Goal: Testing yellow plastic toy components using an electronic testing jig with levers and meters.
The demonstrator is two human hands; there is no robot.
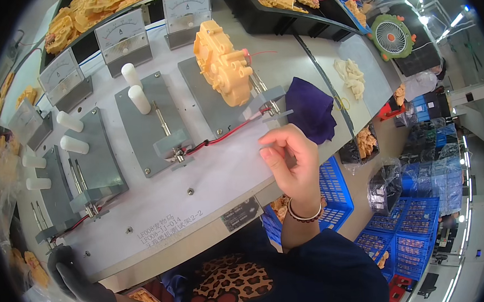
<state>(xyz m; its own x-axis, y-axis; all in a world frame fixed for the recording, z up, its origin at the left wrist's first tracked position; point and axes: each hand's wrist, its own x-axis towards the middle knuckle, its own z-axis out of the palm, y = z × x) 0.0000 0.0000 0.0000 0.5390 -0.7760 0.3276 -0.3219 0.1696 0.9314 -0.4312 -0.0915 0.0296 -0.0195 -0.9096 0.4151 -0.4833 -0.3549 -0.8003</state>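
Right hand (290,161) empty, fingers curled, near yellow gearbox (223,62) seated on fixture (210,102); gloved left hand (77,280) open at desk (199,182) edge; other fixtures unloaded.

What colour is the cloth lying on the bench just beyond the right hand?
Dark purple. The cloth shows best in the head view, beside the yellow plastic housing.

Right hand (292,161) bare, fingers curled, hovers over bench (221,175) edge near purple cloth (311,111). Left hand (77,280) in dark glove at bench corner. Yellow plastic gearbox (223,62) sits on grey test fixture (216,99); 4 analog meters (123,38) behind.
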